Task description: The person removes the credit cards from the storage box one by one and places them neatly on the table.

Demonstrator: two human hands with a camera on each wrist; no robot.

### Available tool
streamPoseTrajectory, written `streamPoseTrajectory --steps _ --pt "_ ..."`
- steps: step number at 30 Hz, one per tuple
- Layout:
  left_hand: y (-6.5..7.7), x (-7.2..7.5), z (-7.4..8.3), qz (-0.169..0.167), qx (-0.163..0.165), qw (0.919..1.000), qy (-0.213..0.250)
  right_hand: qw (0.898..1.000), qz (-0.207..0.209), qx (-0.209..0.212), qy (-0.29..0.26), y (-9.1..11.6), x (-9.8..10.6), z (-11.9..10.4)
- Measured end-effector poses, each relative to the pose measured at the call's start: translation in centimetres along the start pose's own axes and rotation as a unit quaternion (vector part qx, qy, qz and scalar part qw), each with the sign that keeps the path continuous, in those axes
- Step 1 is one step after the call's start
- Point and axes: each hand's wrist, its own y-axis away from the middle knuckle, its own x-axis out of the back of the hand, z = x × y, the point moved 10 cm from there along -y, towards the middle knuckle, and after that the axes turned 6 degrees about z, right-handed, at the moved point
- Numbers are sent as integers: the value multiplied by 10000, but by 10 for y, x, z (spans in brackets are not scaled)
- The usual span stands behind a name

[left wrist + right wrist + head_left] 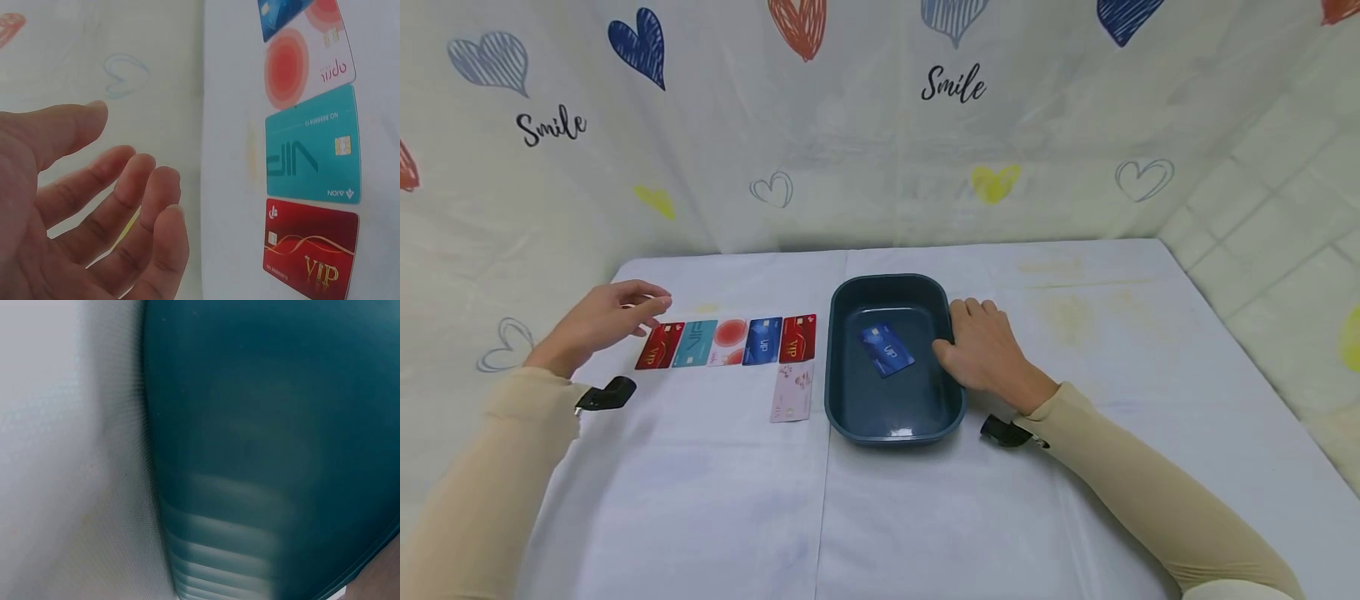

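Note:
My right hand (988,350) holds the right rim of a dark teal plastic basin (895,425), its thumb over the edge. A blue VIP card (887,350) lies tilted on the basin's floor. Fingers spread and slightly bent, my left hand (606,321) hovers with nothing in it beside the left end of a row of cards. That row runs from a red VIP card (659,346) through a teal card (695,343), a white card with red circles (727,342) and a blue card (762,341) to another red card (797,338). Below the last lies a pink card (792,392).
A white cloth (700,500) covers the table. Behind it hangs a pale curtain (865,150) printed with hearts and "Smile". The basin stands just right of the cards, and the table's back edge runs close behind it.

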Motion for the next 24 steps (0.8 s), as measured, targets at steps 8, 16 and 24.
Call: streamPoseTrajectory --steps 8,16,24 --pt "0 -5 26 109 -245 9994 -224 10000 3 28 0 1 1 0" --pt "4 -6 59 296 -532 9976 -339 10000 47 46 -6 2 2 0" --pt "9 -12 89 348 -828 9953 -349 10000 58 55 51 2 2 0"
